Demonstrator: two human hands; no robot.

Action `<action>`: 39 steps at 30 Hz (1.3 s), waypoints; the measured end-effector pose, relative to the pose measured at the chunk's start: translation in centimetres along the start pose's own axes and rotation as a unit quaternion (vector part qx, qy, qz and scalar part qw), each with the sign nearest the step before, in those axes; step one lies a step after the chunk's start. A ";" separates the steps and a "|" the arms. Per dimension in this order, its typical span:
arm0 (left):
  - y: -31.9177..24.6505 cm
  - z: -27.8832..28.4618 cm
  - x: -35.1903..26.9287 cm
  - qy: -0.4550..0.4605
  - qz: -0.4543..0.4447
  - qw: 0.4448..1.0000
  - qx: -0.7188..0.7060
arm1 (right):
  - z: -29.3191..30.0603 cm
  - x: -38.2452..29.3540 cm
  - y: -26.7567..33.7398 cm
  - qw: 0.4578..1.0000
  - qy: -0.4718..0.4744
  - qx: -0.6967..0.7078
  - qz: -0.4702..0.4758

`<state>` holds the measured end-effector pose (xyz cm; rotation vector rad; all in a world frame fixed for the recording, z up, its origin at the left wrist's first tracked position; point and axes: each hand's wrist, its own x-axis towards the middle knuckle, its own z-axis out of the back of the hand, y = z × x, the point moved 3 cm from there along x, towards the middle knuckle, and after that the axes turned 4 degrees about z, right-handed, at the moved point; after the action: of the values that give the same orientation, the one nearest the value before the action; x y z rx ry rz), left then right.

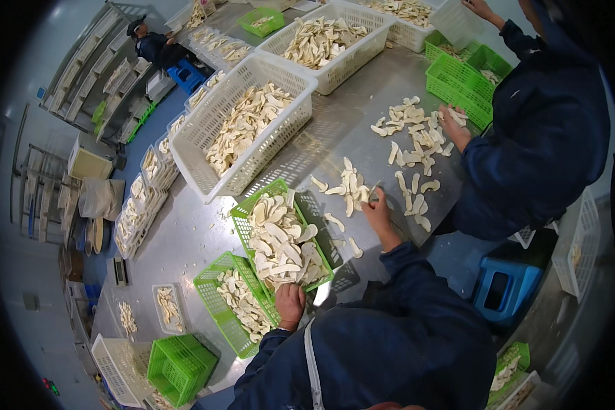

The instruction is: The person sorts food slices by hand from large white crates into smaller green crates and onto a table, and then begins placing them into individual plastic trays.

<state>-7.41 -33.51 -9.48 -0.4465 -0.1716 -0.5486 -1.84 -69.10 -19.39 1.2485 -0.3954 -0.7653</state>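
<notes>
My right hand (379, 211) pinches a thin metal tool (374, 188), likely tweezers, beside a small heap of dried mushroom slices (352, 184) on the steel table (307, 148). My left hand (290, 303) rests at the near rim of a green plastic basket (238, 218) heaped with larger pale slices (282, 241). Its fingertips are hidden, so whether they grip anything is unclear. Against that basket's left side stands a second green basket (205, 282), holding smaller slices (241, 302). A few loose slices (334, 222) lie between the full basket and my right hand.
Large white crates (184, 154) (333, 77) of slices stand across the table. A co-worker's hand (456, 125) is over slices at right, near green baskets (451, 87). Filled clear trays (138, 220) line the far left; stacked green baskets (179, 366) stand lower left. Another person sits farther back.
</notes>
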 end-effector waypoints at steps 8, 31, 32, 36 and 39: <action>0.3 0.1 -0.2 -0.005 0.004 1.000 0.003 | -4.1 -5.6 13.3 0.881 0.422 0.202 0.067; 0.1 1.9 0.3 -0.008 -0.030 1.000 -0.002 | 4.2 11.4 2.2 0.841 -0.039 -0.427 0.330; 0.1 1.8 0.4 -0.012 -0.030 0.999 -0.008 | 4.2 11.0 1.4 0.844 -0.021 -0.429 0.322; 0.4 2.0 0.0 -0.025 -0.021 0.999 0.002 | 3.3 6.4 2.6 0.872 -0.037 -0.338 0.353; 0.2 1.8 0.1 -0.012 -0.031 0.999 0.007 | 4.7 3.8 1.7 0.858 -0.138 -0.291 0.401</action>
<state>-7.26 -32.54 -7.90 -0.4353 -0.2137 -0.6028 -1.77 -74.92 -16.93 0.3198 -0.7863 -0.2839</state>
